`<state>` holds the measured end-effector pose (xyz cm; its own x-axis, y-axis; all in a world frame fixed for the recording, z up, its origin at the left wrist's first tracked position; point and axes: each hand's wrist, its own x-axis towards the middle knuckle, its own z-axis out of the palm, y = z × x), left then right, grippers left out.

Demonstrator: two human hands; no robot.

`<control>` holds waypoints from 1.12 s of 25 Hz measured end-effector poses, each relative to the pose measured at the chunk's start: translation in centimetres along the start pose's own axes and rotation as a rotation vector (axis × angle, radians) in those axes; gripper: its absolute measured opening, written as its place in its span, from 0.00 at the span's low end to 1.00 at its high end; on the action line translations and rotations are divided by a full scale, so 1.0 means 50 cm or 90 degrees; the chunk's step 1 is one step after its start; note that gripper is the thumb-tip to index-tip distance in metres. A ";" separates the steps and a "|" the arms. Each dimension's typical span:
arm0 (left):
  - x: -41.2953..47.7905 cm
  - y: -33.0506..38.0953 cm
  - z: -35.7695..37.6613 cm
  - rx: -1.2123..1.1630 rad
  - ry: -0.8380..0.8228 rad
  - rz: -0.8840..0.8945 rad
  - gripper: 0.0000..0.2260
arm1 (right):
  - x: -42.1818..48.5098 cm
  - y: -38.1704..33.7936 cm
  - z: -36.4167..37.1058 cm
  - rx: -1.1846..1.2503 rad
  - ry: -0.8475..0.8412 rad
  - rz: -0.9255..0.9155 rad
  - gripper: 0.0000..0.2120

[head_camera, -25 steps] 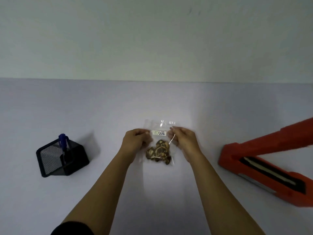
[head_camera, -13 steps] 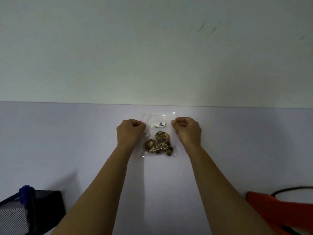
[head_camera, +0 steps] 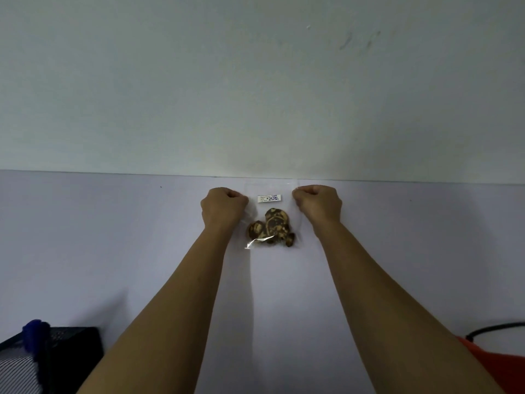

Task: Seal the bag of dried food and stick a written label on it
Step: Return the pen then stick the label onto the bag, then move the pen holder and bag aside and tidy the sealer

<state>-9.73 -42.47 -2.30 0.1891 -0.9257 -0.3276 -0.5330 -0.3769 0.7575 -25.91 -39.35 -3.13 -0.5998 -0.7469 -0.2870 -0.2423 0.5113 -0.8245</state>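
1. Head view, the hands: we see the left hand and the right hand reaching forward side by side, backs up. Both have their fingers curled in tight. Each pinches an upper side edge of the bag, the left hand on the left edge and the right hand on the right edge.
2. Head view, the bag: it is clear plastic and lies flat on the table directly between the two hands. Its top edge sits just past the knuckles, close to the wall.
3. Head view, the label: we find a small white strip with dark writing on the bag's upper part, level with the knuckles and midway between the hands. The writing is too small for us to read.
4. Head view, the dried food: brown mottled pieces are bunched in the bag's lower half, between the two wrists and nearer to us than the label.
5. Head view, the rest: well back from the left hand, beside the left forearm, stands a black mesh holder with a blue pen cap sticking out. Well back from the right hand we see an orange object, partly out of view, and a black cable.
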 end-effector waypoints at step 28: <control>-0.324 -0.081 -0.410 0.122 0.198 0.285 0.15 | -0.535 -0.057 0.110 -0.040 -0.159 -0.252 0.10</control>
<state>6.26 -26.61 11.52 0.1283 -0.9704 0.2045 -0.7509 0.0397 0.6593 -4.97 -23.17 4.23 -0.2523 -0.9650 -0.0717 -0.4654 0.1860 -0.8653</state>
